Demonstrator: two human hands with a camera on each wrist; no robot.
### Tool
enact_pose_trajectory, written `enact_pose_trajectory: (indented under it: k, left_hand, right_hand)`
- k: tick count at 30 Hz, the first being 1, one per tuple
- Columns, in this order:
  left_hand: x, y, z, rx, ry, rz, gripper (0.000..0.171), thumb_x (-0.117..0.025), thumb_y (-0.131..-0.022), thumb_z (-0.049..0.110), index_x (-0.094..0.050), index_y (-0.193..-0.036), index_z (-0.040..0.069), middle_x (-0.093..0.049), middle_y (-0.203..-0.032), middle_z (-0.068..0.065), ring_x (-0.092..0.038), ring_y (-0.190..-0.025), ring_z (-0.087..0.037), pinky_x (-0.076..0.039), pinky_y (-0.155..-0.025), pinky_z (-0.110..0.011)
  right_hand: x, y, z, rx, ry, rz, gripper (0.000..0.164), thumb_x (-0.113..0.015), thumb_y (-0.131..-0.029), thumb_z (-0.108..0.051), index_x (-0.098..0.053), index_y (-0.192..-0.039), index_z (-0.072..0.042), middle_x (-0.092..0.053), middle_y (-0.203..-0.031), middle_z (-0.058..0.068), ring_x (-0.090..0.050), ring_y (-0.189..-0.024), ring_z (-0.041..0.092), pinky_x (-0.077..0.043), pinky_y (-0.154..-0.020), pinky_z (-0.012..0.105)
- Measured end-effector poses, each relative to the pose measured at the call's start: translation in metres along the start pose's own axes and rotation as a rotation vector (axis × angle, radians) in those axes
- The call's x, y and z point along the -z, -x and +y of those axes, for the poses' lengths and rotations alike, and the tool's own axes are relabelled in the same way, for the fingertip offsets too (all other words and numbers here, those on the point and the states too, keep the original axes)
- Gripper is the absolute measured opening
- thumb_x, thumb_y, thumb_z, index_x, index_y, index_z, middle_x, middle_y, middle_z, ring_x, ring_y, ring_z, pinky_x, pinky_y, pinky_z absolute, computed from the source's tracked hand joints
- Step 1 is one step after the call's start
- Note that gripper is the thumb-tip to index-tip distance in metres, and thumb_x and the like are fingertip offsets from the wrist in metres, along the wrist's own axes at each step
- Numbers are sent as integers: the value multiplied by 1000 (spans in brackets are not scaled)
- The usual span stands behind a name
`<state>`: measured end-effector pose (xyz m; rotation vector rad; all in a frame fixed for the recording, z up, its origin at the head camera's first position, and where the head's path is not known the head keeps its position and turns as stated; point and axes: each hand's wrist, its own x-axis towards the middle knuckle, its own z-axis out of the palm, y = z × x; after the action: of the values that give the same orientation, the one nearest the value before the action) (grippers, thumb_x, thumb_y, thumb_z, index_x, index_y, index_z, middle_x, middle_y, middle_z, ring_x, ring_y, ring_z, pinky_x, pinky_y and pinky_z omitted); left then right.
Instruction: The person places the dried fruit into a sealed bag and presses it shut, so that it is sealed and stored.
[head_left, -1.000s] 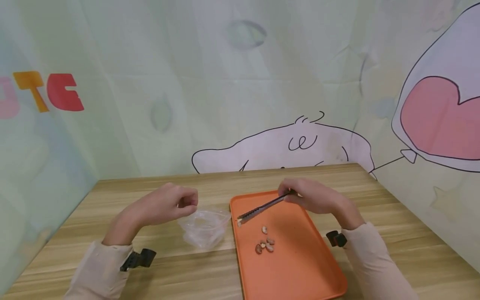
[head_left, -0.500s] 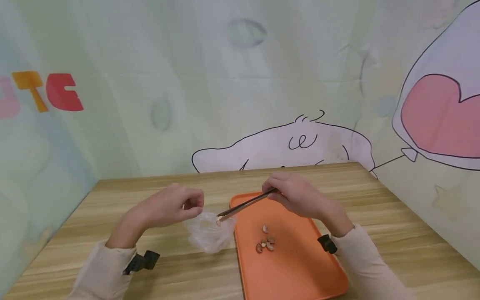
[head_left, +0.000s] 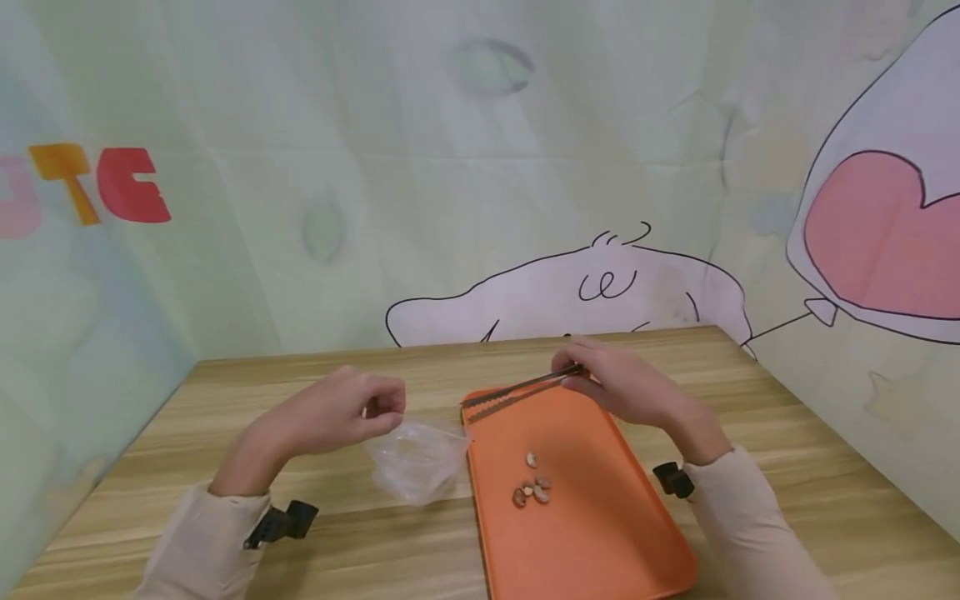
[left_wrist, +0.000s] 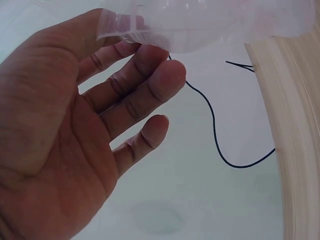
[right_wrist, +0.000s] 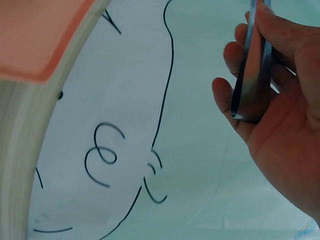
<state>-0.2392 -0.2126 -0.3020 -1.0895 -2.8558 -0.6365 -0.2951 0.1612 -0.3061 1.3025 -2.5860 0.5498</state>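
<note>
Gripped between the thumb and curled fingers of the right hand (head_left: 618,387), right of centre in the head view, is a pair of metal tongs (head_left: 517,388). Its handle end is enclosed by the hand, and its two arms are pointed leftward and slightly down, with the tips held a little apart over the upper-left corner of an orange tray (head_left: 600,542); whether the tray is touched by them cannot be told. In the right wrist view, the tongs are seen lying across the fingers at the upper right. By the left hand (head_left: 337,412), left of centre, the rim of a clear plastic bag (head_left: 420,467) is pinched between thumb and fingers, as is shown at the top of the left wrist view. The bag is hung below and to the right of those fingertips, just beside the tray's left edge and to the lower left of the tongs' tips. On the tray, below the tongs, a small cluster of brown and pale pieces (head_left: 519,497) is gathered, with a single pale piece (head_left: 531,459) set just above it. The tray is supported by a wood-grain table (head_left: 360,542).
</note>
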Motion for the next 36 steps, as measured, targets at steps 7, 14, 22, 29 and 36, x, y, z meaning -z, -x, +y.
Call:
enact_pose_trajectory:
  k: [7,14,22,29,36]
  left_hand:
    - [1,0,1,13,0,-2,13,-64,-96,12,-62,-88,20,-55,-73,14,-50,-64,-3,-46,-59,-26]
    - [1,0,1,21,-4,2,15,-65,-96,11,-62,-87,21,-55,-72,14,-50,-64,-3,-45,-59,-25]
    - [1,1,0,30,5,-6,14,-64,-96,10,-62,-86,21,-54,-71,13,-49,-63,-3,-44,-58,-25]
    - [3,1,-1,31,-10,-5,15,-64,-96,11,-62,-86,21,-55,-72,13,-49,-63,-4,-45,-58,-25]
    - [5,2,-1,10,-3,0,13,-64,-97,11,-63,-87,20,-56,-73,13,-49,-64,-3,-45,-59,-25]
  right_hand:
    - [15,17,25,-85,-19,-115,7,-65,-97,-8,-64,-103,-12,-62,-97,-4,-59,-89,11,-52,-78,36]
    - [10,26,46,-108,-117,-233,12,-68,-92,0,-67,-92,-12,-61,-87,-6,-53,-78,10,-47,-69,29]
    - [-1,26,56,-107,-105,-314,14,-71,-89,-1,-65,-87,-13,-59,-83,-7,-53,-76,10,-46,-68,28]
    - [-4,22,53,-101,-111,-331,18,-72,-88,0,-65,-86,-16,-58,-81,-9,-50,-73,8,-44,-67,27]
    - [-2,20,47,-56,-102,-271,12,-69,-92,-2,-66,-88,-12,-57,-80,-9,-50,-73,7,-45,-65,27]
